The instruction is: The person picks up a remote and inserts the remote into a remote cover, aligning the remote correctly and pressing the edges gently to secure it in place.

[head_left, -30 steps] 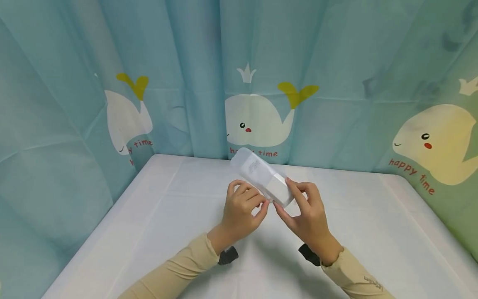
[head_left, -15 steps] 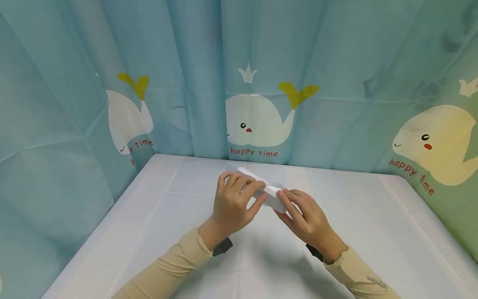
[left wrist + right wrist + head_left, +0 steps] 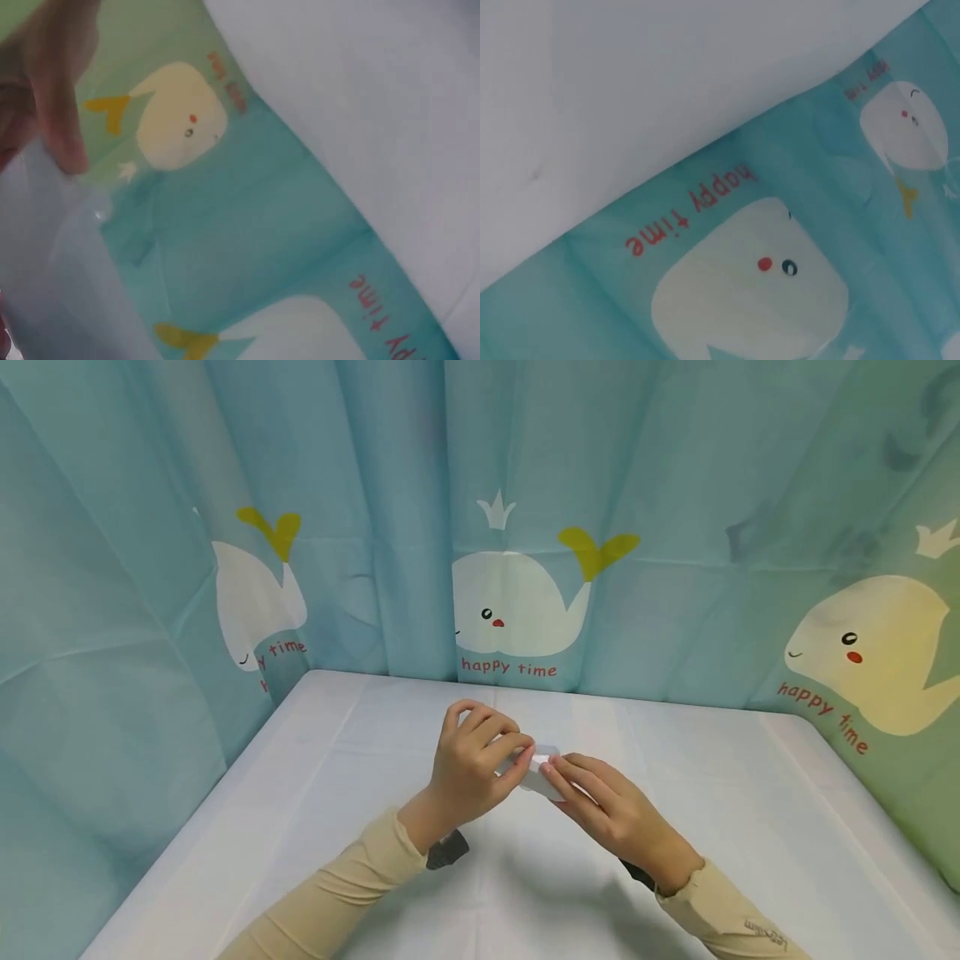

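A slim white box [image 3: 542, 783] in a clear plastic wrapper [image 3: 547, 750] is held above the table, turned nearly edge-on in the head view. My left hand [image 3: 476, 764] pinches its near side between thumb and index finger, covering its left part; the other fingers are bent above. At the right end, my right hand [image 3: 611, 810] grips the box, fingertips along its upper edge. Close up in the left wrist view, the translucent wrapper [image 3: 52, 247] fills the lower left, with a blurred finger [image 3: 64, 127] touching its top. The right wrist view shows neither hand nor box.
A white-covered table [image 3: 360, 793] spreads under both hands. Behind and to the sides hangs a blue-green curtain [image 3: 390, 593] printed with whales. Dark straps [image 3: 447, 852] sit under the wrists, below beige sleeves [image 3: 337, 885].
The box has tipped from showing its printed face to nearly edge-on and come lower. The left hand has shifted left and up, then pinched close to the right fingertips; the right hand has lowered slightly.
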The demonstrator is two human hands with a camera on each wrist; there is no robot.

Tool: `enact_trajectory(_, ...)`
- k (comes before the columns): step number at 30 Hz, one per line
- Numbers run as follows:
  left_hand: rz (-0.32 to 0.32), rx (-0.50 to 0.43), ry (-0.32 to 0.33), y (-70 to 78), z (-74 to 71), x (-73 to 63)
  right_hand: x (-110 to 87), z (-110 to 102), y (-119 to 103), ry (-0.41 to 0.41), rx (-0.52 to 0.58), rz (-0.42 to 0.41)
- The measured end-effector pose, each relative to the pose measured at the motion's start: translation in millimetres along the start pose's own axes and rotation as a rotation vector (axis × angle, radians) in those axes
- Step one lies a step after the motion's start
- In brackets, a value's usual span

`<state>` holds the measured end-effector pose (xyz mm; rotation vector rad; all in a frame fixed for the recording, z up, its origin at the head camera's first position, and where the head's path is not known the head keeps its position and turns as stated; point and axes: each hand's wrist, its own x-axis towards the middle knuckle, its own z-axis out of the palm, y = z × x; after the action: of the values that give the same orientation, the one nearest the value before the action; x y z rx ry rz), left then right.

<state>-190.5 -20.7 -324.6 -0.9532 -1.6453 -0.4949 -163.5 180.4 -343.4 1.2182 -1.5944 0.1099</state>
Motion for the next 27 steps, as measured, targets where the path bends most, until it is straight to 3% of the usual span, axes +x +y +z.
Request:
enact_trajectory(6, -0.080, -0.036, -0.017, 7.4, 3.4, -4.2, 1.7, 8.7, -3.6, 0.036, 0.000, 0.073)
enact_trajectory(9, -0.162, -0.003, -0.047, 8.2, 3.0, -1.1, 6.4, 10.7, -1.7, 0.117, -0.034, 0.149)
enact_trajectory(13, -0.246, 0.036, -0.058, 10.9, 0.7, -2.2, 15.2, 11.3, 2.0, 0.282, -0.045, 0.285)
enact_trajectory(17, -0.257, 0.012, -0.082, 16.5, 0.0, -5.1, 21.0, 11.2, 1.3, 0.398, 0.008, 0.338)
enact_trajectory(20, -0.258, -0.017, -0.103, 20.3, 2.0, -5.6, 22.3, 12.2, 0.1, 0.419, 0.020, 0.352)
enact_trajectory(27, -0.176, -0.007, -0.127, 23.0, 5.1, -5.4, 18.6, 9.0, -1.6, 0.309, 0.067, 0.469)
